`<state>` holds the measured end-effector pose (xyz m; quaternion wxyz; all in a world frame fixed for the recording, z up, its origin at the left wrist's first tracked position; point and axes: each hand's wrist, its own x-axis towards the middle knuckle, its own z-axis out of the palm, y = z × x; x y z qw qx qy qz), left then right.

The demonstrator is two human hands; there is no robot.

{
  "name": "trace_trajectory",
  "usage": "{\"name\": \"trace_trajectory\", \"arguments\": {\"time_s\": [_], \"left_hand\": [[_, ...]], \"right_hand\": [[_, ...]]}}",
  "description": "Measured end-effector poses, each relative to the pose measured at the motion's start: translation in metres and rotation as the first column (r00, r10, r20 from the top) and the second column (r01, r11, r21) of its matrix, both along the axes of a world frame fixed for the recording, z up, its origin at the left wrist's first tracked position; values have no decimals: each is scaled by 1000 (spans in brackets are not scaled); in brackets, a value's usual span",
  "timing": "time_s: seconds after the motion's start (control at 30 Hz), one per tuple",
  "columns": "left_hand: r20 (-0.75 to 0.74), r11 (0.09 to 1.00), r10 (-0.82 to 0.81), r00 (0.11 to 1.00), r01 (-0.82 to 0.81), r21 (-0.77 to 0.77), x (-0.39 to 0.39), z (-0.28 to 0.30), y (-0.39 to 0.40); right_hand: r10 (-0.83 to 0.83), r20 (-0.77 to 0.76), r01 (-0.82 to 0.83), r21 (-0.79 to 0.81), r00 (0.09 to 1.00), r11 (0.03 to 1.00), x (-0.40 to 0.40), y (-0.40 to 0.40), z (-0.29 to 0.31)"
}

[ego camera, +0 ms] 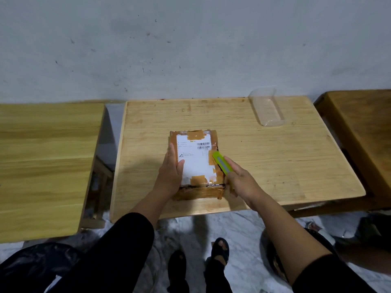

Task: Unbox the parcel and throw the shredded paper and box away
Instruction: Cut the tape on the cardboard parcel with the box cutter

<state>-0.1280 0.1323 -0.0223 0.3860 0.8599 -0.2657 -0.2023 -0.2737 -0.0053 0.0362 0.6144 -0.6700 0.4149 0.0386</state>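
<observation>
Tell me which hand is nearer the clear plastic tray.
Right. The right hand, holding the green box cutter, is beside the parcel, below the clear plastic tray; the left hand lies farther left.

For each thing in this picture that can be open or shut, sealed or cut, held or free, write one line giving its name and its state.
Parcel: taped shut, flat on the wooden table.
Utility knife: held at the parcel's right edge.
Left hand: pressed flat on the parcel, steadying it.
Right hand: closed around the knife.
Clear plastic tray: empty, untouched at the far right corner.
</observation>
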Motion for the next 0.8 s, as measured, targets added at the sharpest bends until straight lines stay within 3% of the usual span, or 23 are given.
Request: {"name": "trace_trajectory", "arguments": {"time_s": [0.13, 0.33, 0.5, 0.67, 0.8], "left_hand": [[-2, 1000, 5, 1000, -5, 9, 0, 1, 0], [-29, 1000, 6, 1000, -7, -14, 0, 4, 2], [-31, 1000, 5, 999, -5, -21, 1, 4, 2], [3, 999, 22, 1000, -21, -24, 1, 2, 3], [-4, 998, 46, 999, -46, -41, 1, 1, 3]], "right_hand": [[46, -100, -52, -58, 994, 997, 6, 2, 9], [6, -51, -13, -139, 999, 990, -2, 8, 5], [111, -27, -114, -251, 993, 961, -21, 11, -7], [-108, 125, 117, -61, 986, 991, -30, 4, -8], [-234, 186, 242, -20, 954, 970, -8, -36, -17]]}}
